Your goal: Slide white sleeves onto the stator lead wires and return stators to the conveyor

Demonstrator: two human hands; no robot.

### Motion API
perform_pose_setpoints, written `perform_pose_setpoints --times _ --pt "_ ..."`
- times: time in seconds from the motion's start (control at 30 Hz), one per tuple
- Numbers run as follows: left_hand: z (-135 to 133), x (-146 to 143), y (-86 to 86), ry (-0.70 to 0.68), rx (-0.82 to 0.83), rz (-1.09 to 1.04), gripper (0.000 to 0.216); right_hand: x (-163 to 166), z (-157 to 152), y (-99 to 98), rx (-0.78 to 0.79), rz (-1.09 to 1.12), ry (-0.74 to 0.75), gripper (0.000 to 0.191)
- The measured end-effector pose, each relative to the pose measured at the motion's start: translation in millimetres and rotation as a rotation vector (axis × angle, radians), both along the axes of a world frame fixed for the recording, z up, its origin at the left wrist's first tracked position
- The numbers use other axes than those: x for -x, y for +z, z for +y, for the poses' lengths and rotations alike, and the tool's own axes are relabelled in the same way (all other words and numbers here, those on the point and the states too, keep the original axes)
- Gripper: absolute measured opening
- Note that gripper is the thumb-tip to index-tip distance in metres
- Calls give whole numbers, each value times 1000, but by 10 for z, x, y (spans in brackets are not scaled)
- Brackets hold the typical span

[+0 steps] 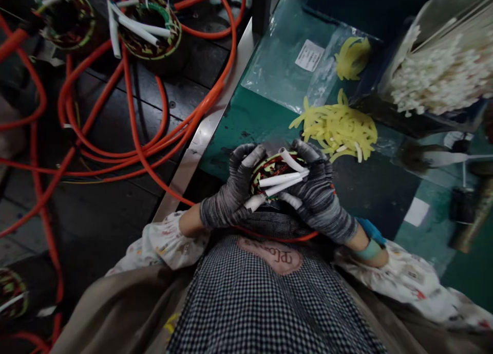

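Both my hands wear grey knit gloves and grip a round wound motor coil (274, 170) held against my checked apron. My left hand (233, 189) wraps the coil's left side. My right hand (318, 192) covers its right side, fingers over the top. Several white sleeved leads (283, 182) stick out of the coil between my hands. An orange cable (285, 238) runs under my wrists.
A pile of yellow sleeve pieces (337, 128) lies on the green bench (246, 123) just beyond my hands, more (352, 57) on a plastic bag. A bin of white tubes (442, 76) stands at the right. Orange cables (127, 138) and two more coils (152, 28) lie on the dark floor at left.
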State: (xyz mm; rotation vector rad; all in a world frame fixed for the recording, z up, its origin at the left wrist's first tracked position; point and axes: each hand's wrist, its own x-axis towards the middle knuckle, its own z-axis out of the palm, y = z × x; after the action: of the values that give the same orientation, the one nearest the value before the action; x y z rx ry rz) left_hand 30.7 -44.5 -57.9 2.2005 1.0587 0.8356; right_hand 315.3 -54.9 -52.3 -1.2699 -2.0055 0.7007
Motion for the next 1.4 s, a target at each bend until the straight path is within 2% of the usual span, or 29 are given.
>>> perform_pose_setpoints --times 0.1,0.23,0.4,0.57,0.73,0.9,1.0,1.13,1.27,1.4 --pt "36 20 22 -49 -24 -21 95 12 -27 -9 -32 -49 22 90" --pt "42 20 24 -31 3 -5 99 109 -119 26 -130 -163 1 84" --pt "35 -147 31 62 -32 -96 114 153 -202 43 -139 -229 -96 73" --pt "30 -407 121 130 -50 -151 88 -152 -109 88 -69 -121 -17 56" --pt "36 -519 244 114 39 -142 84 -344 49 71 25 -57 52 61" --pt "47 -535 283 47 38 -100 92 -389 97 -89 -20 14 107 69" --pt "50 -534 281 38 17 -89 98 -401 54 -122 -6 -13 76 80" --pt "44 -549 299 56 16 -84 89 -361 -11 -45 58 -19 -23 92" --pt "20 -595 326 101 83 -118 84 -283 19 96 111 5 -48 89" --pt "102 -526 277 103 139 -137 90 -236 204 176 226 26 -54 81"
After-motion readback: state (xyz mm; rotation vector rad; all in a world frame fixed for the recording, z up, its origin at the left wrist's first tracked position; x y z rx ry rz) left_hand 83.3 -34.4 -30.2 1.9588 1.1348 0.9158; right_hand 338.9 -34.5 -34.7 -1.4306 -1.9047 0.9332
